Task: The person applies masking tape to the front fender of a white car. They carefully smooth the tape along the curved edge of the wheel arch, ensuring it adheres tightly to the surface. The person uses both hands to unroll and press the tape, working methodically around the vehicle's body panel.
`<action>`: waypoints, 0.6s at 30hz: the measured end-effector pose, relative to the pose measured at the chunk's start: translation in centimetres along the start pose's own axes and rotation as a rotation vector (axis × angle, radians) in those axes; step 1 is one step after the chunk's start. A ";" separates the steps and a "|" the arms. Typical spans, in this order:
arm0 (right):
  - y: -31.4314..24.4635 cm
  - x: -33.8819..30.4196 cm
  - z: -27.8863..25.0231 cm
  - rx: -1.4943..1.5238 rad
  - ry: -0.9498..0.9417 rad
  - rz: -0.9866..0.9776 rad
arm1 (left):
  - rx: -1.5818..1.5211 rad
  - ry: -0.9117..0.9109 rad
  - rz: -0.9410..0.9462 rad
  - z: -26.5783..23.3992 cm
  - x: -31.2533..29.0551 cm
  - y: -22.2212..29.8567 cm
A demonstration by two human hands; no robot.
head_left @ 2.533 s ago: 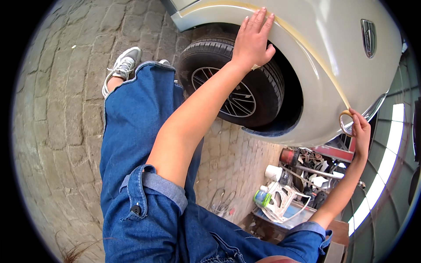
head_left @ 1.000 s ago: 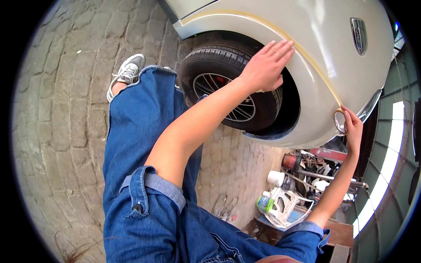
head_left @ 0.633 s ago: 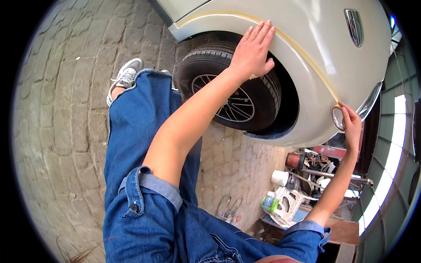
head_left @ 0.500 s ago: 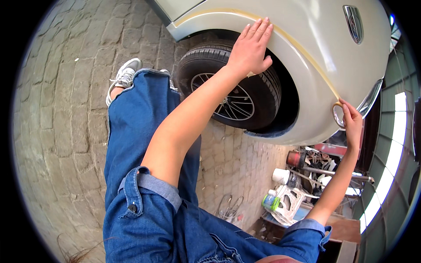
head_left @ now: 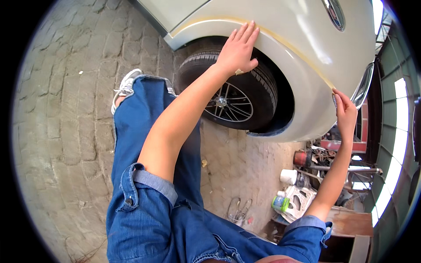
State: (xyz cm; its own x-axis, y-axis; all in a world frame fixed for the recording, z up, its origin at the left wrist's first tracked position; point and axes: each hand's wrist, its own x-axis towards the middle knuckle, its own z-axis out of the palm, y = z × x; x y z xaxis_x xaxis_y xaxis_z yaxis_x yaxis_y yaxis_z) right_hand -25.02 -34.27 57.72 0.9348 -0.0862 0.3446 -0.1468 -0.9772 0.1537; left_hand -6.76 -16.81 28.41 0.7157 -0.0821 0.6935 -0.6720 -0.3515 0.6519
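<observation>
While the left hand (head_left: 239,49) is extending over the arch above the wheel (head_left: 237,98), its fingers straight and slightly apart, the fingertips are meeting a strip of yellowish tape (head_left: 298,51). This strip is following the curve of the pale car body (head_left: 287,70), passing above the wheel and sloping down to its right. At the strip's lower end, right of the wheel, the right hand (head_left: 344,109) is pinching the tape, thumb and fingers drawn together. Below and right of the wheel, a white container (head_left: 288,176), a green-banded jar (head_left: 280,202) and a white openwork piece (head_left: 302,199) are sitting close together; stone paving (head_left: 70,131) is extending leftward from the wheel.
</observation>
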 end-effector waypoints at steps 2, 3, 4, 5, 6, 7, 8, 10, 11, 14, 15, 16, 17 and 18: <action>-1.4 -0.8 0.3 -0.017 0.020 -0.015 | 0.027 -0.054 0.043 -1.1 -0.3 -0.4; -1.2 -1.8 0.7 -0.027 0.049 -0.030 | 0.004 -0.100 0.065 -0.7 -0.7 0.1; -1.3 -2.8 0.7 -0.042 0.082 -0.049 | -0.015 -0.122 0.078 -0.5 -1.0 0.8; -1.5 -3.7 0.7 -0.057 0.113 -0.069 | -0.032 -0.145 0.090 -0.3 -1.4 1.5; -2.2 -4.9 0.4 -0.015 0.034 0.040 | -0.039 -0.149 0.121 -0.6 -1.6 2.2; -1.9 -5.7 0.7 0.054 0.080 0.023 | -0.042 -0.146 0.168 -0.7 -2.0 2.8; -1.2 -6.5 1.6 0.120 0.126 0.005 | -0.057 -0.169 0.197 -0.8 -2.2 3.3; -1.0 -8.0 3.8 0.315 0.151 0.047 | -0.076 -0.175 0.249 -2.4 -2.9 3.5; -1.1 -8.8 4.2 0.333 0.151 0.075 | -0.094 -0.211 0.261 -2.8 -3.4 3.6; -2.7 -10.4 6.3 0.395 0.150 0.128 | -0.073 -0.325 0.283 -5.2 -5.8 1.8; -3.5 -10.7 7.6 0.462 0.164 0.133 | -0.074 -0.370 0.274 -6.5 -7.3 -0.1; -4.2 -11.1 8.8 0.516 0.177 0.146 | -0.048 -0.508 0.177 -7.8 -8.6 -1.0; -4.6 -11.7 9.3 0.564 0.204 0.163 | 0.000 -0.605 0.198 -8.0 -9.2 -1.8; -4.9 -12.2 9.9 0.669 0.298 0.133 | 0.013 -0.676 0.226 -8.0 -10.0 -3.4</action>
State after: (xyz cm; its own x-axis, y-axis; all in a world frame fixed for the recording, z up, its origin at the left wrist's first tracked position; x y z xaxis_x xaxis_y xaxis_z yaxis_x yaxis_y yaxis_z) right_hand -32.47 -30.33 43.59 0.7817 -0.2488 0.5718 0.0643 -0.8799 -0.4708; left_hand -13.19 -7.36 21.68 0.5236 -0.7131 0.4662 -0.8184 -0.2688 0.5079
